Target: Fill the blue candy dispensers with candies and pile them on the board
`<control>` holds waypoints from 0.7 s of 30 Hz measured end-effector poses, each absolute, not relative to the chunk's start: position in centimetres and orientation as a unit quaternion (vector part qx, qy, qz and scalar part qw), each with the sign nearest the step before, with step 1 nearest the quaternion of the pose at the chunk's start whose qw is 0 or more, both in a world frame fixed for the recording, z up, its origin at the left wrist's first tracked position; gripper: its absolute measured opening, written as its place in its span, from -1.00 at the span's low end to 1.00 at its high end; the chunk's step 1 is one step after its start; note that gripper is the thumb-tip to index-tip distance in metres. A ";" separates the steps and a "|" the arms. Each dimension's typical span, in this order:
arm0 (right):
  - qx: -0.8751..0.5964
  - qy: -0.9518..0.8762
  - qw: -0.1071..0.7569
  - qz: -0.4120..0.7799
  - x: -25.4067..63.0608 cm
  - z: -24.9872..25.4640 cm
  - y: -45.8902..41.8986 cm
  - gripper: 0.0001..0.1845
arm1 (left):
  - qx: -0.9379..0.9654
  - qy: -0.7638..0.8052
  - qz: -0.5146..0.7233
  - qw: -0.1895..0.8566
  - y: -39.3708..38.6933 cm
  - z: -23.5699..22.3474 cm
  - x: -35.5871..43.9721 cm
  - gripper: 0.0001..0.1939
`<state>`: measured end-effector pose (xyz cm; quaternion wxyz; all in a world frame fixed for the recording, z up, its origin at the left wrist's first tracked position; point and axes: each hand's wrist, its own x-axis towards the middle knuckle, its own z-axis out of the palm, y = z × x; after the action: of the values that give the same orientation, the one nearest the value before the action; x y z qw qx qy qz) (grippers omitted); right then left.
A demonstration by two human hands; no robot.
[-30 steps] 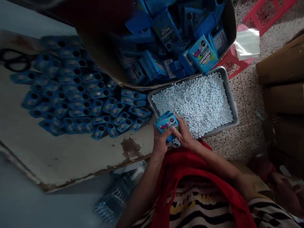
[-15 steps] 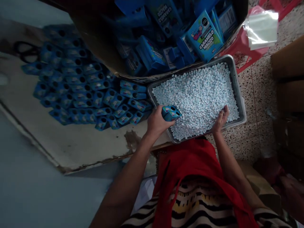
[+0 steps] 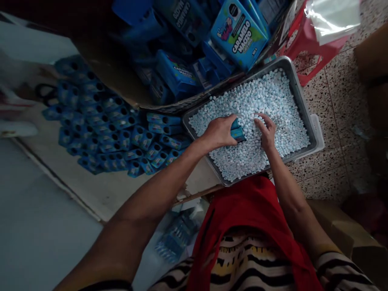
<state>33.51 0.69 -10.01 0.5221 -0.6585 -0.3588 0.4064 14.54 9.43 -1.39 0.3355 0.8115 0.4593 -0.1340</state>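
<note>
Boxes (image 3: pixel 238 131) pinched in left fingers (image 3: pixel 229 120), ends jutting over pellets (image 3: pixel 285 101); right fingers (image 3: pixel 267 119) curled, grip unclear.

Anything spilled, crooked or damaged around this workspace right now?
The off-white tabletop looks damaged, its edge rough and brown. Small pale blue-and-white pellets are heaped close to the far rim of the grey metal tray, but I see none spilled.

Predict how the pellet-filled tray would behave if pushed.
The tray is probably stiff, judging by its metallic-looking walls, and likely heavy, since pellets fill most of it. Those small, rounded pellets would probably shift, and some near the rim might roll out.
</note>
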 end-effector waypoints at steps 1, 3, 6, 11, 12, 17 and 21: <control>-0.636 -0.347 0.539 0.429 33.1 -9.5 1.1 -0.51 | 0.811 0.455 -0.120 0.346 9.3 -1.5 14.2 -0.22; -0.600 -0.334 0.566 0.456 32.2 -7.8 1.6 -0.52 | 0.806 0.461 -0.068 0.364 8.8 -1.6 13.2 -0.21; -0.577 -0.349 0.589 0.447 30.7 -4.1 1.7 -0.51 | 0.790 0.485 0.052 0.371 7.6 -1.4 11.7 -0.15; -0.610 -0.428 0.546 0.383 27.8 0.7 1.4 -0.48 | 0.751 0.497 0.157 0.406 5.5 -1.4 11.2 -0.16; -0.624 -0.441 0.530 0.366 27.2 1.2 1.3 -0.45 | 0.745 0.501 0.164 0.410 5.1 -1.5 11.2 -0.20; -0.585 -0.554 0.455 0.379 26.9 2.4 0.5 -0.34 | 0.690 0.540 0.217 0.431 3.8 -2.8 9.7 -0.27; -0.590 -0.571 0.400 0.406 32.2 1.7 -1.4 -0.41 | 0.641 0.566 0.249 0.455 3.9 -4.8 7.6 0.01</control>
<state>32.22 -1.39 1.69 0.4004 -0.5902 -0.5711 0.4064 7.62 3.94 -4.84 0.4551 0.6406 0.5661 0.2491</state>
